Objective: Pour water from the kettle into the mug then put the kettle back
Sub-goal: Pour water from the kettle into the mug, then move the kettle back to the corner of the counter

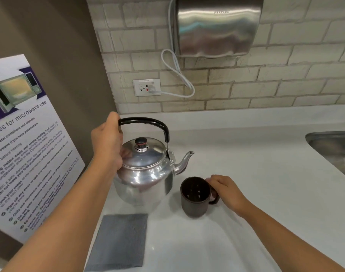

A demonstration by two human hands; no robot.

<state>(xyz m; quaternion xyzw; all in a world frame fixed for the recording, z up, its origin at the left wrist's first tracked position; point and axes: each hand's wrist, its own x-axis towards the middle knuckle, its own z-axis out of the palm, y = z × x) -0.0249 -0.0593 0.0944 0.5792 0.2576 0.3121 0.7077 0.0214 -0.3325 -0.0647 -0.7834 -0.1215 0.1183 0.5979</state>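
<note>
Pour not begun. Left hand (107,142) fingers wrapped round black handle of shiny steel kettle (144,171); right hand (224,188) fingers closed on dark brown mug (196,196) handle, right of kettle. Next, likely: lift, tip spout over mug.

Poster (26,146) leaning against the left wall: heading partly cut off, reads "...ines for microwave use", under a photo of an open microwave. Bullet lines below are small and skewed; legible bits: "or metal containers and utensils", "microwave if you have pacemakers", "food before heating", "heating instant meals and strong-smelling food", "maintain a safe distance", "do not leave your food unattended", "Limit your usage", "Wipe off any mess or spill". Remaining lines too blurred. Steel hand dryer (216,26) on the tiled wall: embossed brand at top, blurred, unreadable. Wall socket (146,87): tiny label strip along the top, unreadable.
</note>
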